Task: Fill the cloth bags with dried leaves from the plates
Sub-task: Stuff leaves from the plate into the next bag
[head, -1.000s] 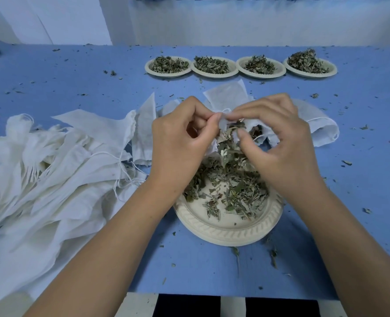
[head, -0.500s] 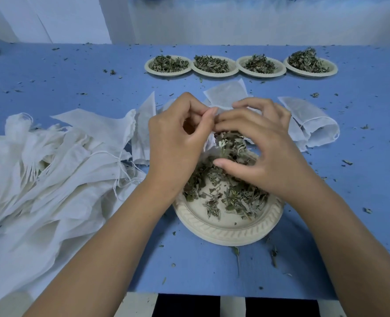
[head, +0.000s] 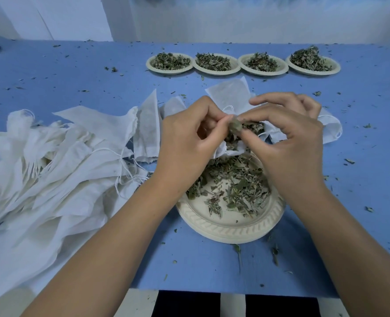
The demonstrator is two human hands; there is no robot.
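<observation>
- My left hand [head: 189, 143] pinches the cloth bag [head: 222, 151] by its rim, just above the near plate [head: 230, 232].
- My right hand [head: 290, 147] clamps thumb and forefinger on dried leaves [head: 235, 128] at the bag's mouth.
- More leaves lie on that plate.

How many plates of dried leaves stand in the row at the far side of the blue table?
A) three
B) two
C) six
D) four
D: four plates stand side by side in the far row, apart from the near plate at the front edge.
</observation>
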